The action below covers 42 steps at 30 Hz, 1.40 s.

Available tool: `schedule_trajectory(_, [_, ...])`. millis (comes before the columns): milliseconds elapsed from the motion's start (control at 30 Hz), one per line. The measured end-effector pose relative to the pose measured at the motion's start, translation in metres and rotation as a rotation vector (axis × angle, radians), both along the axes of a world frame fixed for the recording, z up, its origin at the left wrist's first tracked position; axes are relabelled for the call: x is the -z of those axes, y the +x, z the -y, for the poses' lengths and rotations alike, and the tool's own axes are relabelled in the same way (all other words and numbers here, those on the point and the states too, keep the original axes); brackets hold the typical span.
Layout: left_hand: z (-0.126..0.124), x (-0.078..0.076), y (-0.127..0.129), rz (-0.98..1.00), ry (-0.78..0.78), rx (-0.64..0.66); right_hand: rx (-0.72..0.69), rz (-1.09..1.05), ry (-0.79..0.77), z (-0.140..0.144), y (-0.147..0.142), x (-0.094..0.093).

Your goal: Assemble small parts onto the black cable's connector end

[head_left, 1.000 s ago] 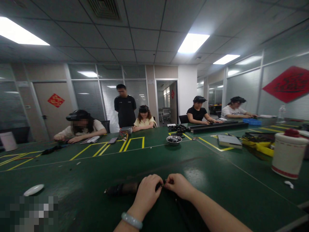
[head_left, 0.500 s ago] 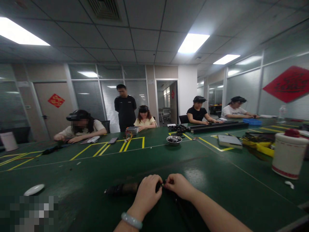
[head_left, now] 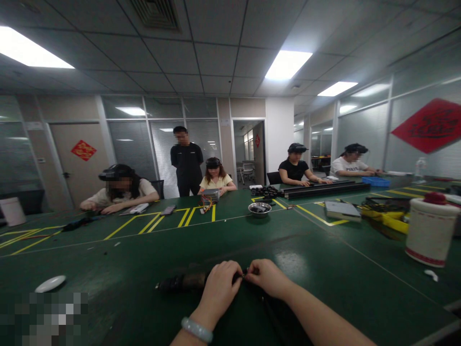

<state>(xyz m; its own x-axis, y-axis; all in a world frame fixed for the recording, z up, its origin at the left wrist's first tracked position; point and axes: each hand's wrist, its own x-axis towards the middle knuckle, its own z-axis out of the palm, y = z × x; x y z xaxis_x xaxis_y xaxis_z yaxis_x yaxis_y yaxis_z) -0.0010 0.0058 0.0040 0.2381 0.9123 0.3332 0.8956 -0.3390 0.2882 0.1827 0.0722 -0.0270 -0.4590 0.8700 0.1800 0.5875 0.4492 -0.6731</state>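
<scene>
1. Head view, bottom centre: a pale bracelet circles the wrist of the left hand, whose fingers are curled tightly around a small dark piece.
2. Just beside it, the right hand has its thumb and forefinger pinched on the bright end of that piece; its exact shape is too small to tell.
3. Left of the left hand, a dark cylinder lies on the green desk, its right end hidden behind the knuckles. I cannot tell whether it joins the small piece.
4. Below the right hand, a dim, thin dark strip runs toward the bottom edge.
5. Far left, lower part of the frame, lies a white oval object; at the right edge stand a white canister with a red top and, below it, a small white scrap.
6. Beyond the hands, at mid-frame, a metal bowl holds dark bits; right of it are a flat grey box and yellow trays.
7. Farther back, a grey unit with wires sits before a seated person in yellow; black rails and a blue tray lie to the right.
8. Behind, a person in black stands near the blinds.
</scene>
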Motion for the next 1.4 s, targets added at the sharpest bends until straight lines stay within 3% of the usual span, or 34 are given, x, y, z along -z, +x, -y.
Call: schedule_trajectory(1400, [-0.0008, 0.0022, -0.0013, 0.009, 0.023, 0.026, 0.009, -0.02, -0.003, -0.0036, -0.0027, 0.0054])
